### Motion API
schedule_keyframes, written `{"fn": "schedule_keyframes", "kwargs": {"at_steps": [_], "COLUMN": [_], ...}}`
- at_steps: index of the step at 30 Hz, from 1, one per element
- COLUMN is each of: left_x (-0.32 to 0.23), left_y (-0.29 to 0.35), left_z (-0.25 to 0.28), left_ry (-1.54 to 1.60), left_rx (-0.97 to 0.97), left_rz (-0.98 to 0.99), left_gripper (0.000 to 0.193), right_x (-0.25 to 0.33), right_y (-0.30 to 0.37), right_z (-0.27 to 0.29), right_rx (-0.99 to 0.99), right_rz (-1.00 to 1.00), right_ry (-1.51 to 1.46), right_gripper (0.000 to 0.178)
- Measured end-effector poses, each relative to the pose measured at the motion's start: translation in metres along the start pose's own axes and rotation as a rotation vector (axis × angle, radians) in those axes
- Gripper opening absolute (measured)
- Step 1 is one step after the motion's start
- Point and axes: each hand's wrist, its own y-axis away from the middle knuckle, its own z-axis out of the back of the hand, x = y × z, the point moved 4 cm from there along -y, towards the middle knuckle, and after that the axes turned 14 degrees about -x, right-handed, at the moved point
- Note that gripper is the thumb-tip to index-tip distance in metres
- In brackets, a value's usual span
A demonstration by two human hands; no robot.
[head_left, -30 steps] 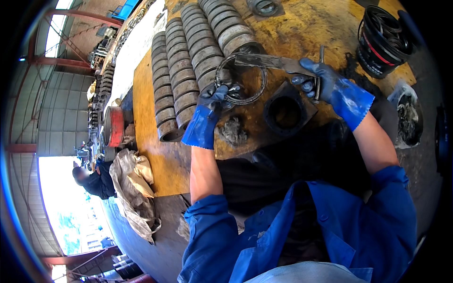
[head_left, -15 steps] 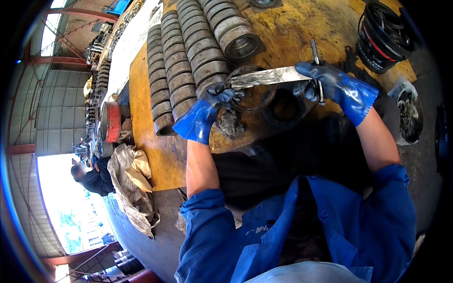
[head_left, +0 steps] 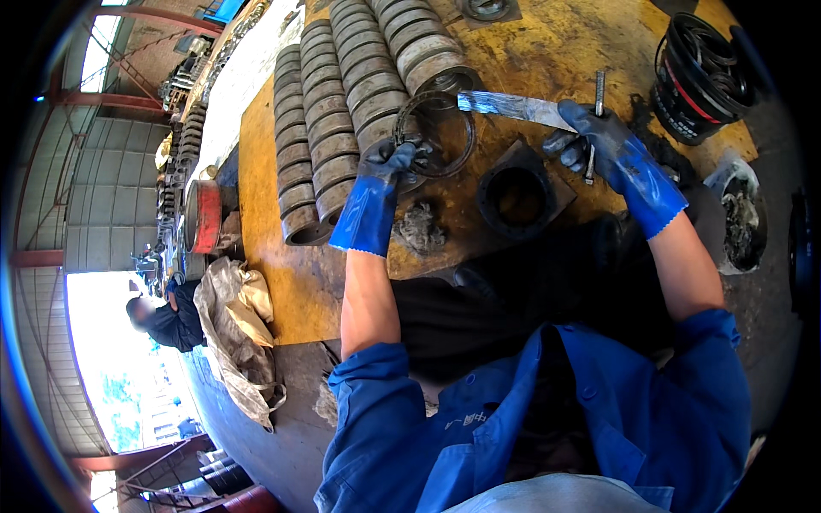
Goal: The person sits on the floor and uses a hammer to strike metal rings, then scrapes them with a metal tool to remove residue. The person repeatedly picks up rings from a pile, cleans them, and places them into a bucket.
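Observation:
My left hand [head_left: 381, 184], in a blue rubber glove, is closed round the near left side of a thin dark metal ring [head_left: 469, 144], tilted above the table. My gloved right hand [head_left: 614, 154] grips the right end of a flat, shiny metal strip [head_left: 513, 107], whose streaked left end points toward the ring. A threaded bolt [head_left: 600, 90] is held upright in the same hand, jutting out above and below the fingers. Between my hands, nearer my lap, rests a hollow dark round part [head_left: 487, 205] on a squarish base. A grey rag [head_left: 419, 229] lies below my left hand.
Rows of ribbed metal cylinders [head_left: 368, 85] fill the left of the stained yellow tabletop [head_left: 530, 51]. At right stand a black bucket [head_left: 684, 107] of rings and a plastic bag [head_left: 737, 214]. A red round container [head_left: 205, 215], sacking [head_left: 231, 316] and another person [head_left: 175, 318] are left.
The strip has come away from the ring, moving right and up with my right hand. My left hand has lifted and tilted the ring, uncovering more of the hollow round part.

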Motion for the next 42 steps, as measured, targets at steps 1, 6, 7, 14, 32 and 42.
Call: {"fn": "schedule_keyframes", "kwargs": {"at_steps": [1,6,7,14,32,42], "left_x": [0.001,0.002,0.02,-0.005,0.002,-0.002], "left_y": [0.001,0.003,-0.005,0.011,0.002,0.013], "left_z": [-0.002,-0.023,-0.025,-0.047,-0.043,-0.058], "left_ry": [0.0,-0.177,-0.166,-0.279,0.246,0.285], "left_rx": [0.001,0.061,0.075,0.106,0.164,0.172], "left_rz": [-0.001,0.198,0.12,0.065,0.002,-0.023], "left_gripper": [0.021,0.024,0.027,0.02,0.025,0.033], "right_x": [-0.001,0.0,-0.001,-0.018,-0.016,-0.012], "right_y": [0.0,0.008,0.008,0.008,0.0,0.003], "right_z": [0.0,-0.016,-0.019,-0.031,-0.021,-0.039], "right_rx": [-0.001,-0.056,-0.052,0.041,-0.013,0.132], "right_rz": [0.0,0.034,0.016,0.062,0.003,0.139], "right_ry": [-0.001,0.107,0.11,0.132,0.116,-0.083], "right_gripper": [0.05,0.046,0.042,0.038,0.048,0.046]}}
